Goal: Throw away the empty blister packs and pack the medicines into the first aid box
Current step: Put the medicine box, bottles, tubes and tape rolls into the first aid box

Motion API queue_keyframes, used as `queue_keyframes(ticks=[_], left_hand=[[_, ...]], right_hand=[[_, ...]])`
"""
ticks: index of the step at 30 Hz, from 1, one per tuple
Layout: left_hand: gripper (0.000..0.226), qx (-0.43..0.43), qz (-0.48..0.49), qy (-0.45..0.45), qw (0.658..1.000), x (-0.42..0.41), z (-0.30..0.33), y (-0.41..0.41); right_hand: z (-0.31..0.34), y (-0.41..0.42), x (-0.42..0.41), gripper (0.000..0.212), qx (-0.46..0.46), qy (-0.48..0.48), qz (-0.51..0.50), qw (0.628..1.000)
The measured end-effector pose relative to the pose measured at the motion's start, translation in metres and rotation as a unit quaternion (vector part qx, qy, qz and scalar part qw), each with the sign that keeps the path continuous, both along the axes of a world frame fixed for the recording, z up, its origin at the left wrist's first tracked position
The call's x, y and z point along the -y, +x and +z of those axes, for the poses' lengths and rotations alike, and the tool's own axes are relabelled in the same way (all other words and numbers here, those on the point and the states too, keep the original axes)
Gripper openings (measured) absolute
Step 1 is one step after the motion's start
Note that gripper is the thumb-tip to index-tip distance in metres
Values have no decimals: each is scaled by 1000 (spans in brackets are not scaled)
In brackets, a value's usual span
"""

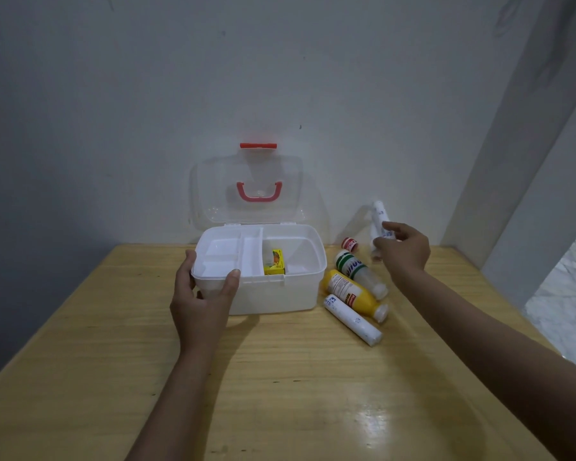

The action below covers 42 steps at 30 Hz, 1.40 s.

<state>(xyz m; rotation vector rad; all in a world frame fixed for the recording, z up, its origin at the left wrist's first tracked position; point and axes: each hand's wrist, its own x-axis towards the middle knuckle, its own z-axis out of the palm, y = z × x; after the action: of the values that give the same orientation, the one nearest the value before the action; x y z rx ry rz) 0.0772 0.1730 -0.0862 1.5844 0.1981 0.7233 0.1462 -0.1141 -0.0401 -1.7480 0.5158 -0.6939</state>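
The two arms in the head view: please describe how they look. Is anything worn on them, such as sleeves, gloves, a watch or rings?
Both forearms are bare up to the picture's edge: no sleeves show. The left hand and the right hand wear no gloves. No watch, bracelet or ring is visible on the wrists or fingers, and no markings show.

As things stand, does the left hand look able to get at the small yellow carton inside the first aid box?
Probably yes. The lid stands open, the yellow carton lies uncovered beside the tray, and the left hand already grips the box at its near left corner, though it would have to let go first.
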Motion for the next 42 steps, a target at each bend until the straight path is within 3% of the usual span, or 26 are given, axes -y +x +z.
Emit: queue_keyframes(ticks=[7,12,18,22,26,29,35,38,42], left_hand=[[74,2,-1,2,1000,1,3,-2],[75,-2,3,5,1000,1,3,-2],[75,-3,3,10,1000,1,3,-3],[75,1,2,16,1000,1,3,-3],[76,1,-1,20,1000,0,1,-2],[75,4,2,18,1000,-1,0,-1],[76,4,-1,13,1000,0,0,-1],[75,5,4,12,1000,0,0,-1],[74,3,7,7,1000,0,0,0]], right_hand=[[64,-37,-7,35,2,16,227,974],[108,-28,-27,28,-150,-98,367,913],[104,12,-70,27,-253,-256,376,854],[88,32,-91,30,-241,-357,371,823],[75,43,-97,30,-204,-476,377,768],[70,45,-91,32,-142,-495,369,774],[65,37,-62,33,-24,-468,319,824],[64,22,-35,28,-43,-440,298,846],[48,-15,4,16,-138,-413,296,850]])
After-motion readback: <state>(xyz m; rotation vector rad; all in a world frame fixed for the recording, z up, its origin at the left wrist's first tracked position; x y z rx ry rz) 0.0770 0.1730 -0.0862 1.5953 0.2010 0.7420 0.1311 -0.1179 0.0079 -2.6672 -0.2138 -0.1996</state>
